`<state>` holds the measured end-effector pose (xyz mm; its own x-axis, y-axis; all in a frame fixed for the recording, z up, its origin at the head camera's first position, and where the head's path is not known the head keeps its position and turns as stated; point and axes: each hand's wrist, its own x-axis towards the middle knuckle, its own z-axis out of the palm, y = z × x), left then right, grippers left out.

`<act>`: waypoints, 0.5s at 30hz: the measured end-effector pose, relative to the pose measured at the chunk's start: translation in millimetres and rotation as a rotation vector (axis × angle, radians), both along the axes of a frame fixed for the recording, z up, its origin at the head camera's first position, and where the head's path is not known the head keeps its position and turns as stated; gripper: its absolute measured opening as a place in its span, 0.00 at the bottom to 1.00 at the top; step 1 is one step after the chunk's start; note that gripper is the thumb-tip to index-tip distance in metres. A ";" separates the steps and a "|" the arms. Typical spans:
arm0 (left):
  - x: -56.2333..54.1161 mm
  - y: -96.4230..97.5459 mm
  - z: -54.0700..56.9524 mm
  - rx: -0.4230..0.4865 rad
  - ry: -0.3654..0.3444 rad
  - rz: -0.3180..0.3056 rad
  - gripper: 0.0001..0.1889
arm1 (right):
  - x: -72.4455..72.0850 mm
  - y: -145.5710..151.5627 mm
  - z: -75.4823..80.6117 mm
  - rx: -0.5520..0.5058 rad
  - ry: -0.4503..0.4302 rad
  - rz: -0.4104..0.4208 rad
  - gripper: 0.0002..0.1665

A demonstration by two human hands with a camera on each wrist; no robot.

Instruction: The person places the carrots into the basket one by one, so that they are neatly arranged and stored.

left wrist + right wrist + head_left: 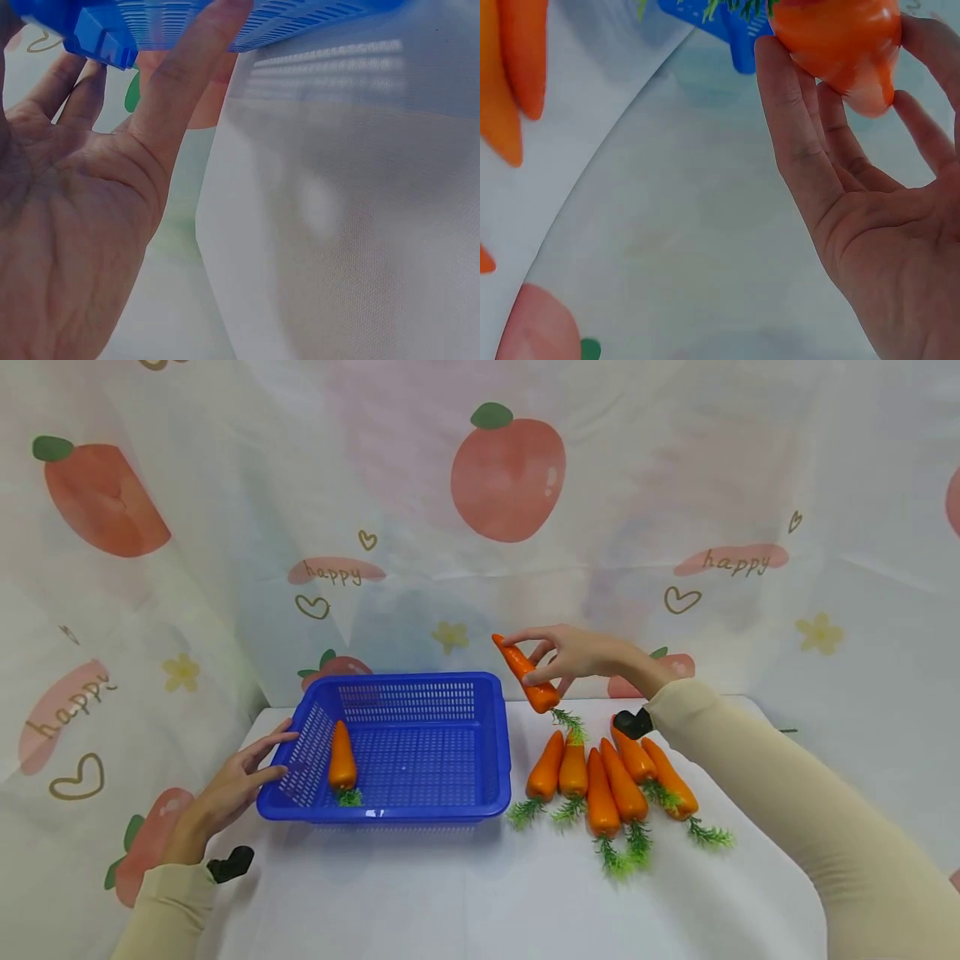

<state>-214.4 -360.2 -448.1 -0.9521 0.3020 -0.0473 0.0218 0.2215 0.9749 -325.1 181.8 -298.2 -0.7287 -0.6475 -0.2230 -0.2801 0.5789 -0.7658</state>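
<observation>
"Where's the right hand [570, 653]?"

"Above the table [375, 902], right of the blue basket [420, 814], pinching 1 orange carrot [528, 677] between thumb and fingers, tip up."

"And the left hand [236, 785]?"

"Fingers apart, touching the basket's left rim; how firmly, I can't quite tell."

"Any others?"

"1 basketed carrot [342, 760] lies inside; 6 loose carrots [622, 785] lie on the table, right of the basket."

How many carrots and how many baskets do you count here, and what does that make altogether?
Carrots: 8 (1 in the right hand, 1 in the blue basket, 6 on the table)
Baskets: 1
Total: 9
</observation>
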 end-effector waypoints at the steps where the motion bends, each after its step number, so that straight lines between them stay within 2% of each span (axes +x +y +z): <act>1: -0.4 0.4 0.2 0.000 -0.002 0.001 0.32 | -1.1 -4.5 -0.8 -0.010 -0.007 0.005 0.43; 15: -0.6 -1.7 0.0 -0.004 0.001 -0.012 0.31 | -13.5 -70.3 -23.8 -0.074 -0.055 0.032 0.42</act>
<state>-215.0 -362.0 -448.2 -0.9485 0.3132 -0.0475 0.0255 0.2250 0.9740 -338.6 111.5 -322.1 -0.6956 -0.6861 -0.2130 -0.2535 0.5119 -0.8208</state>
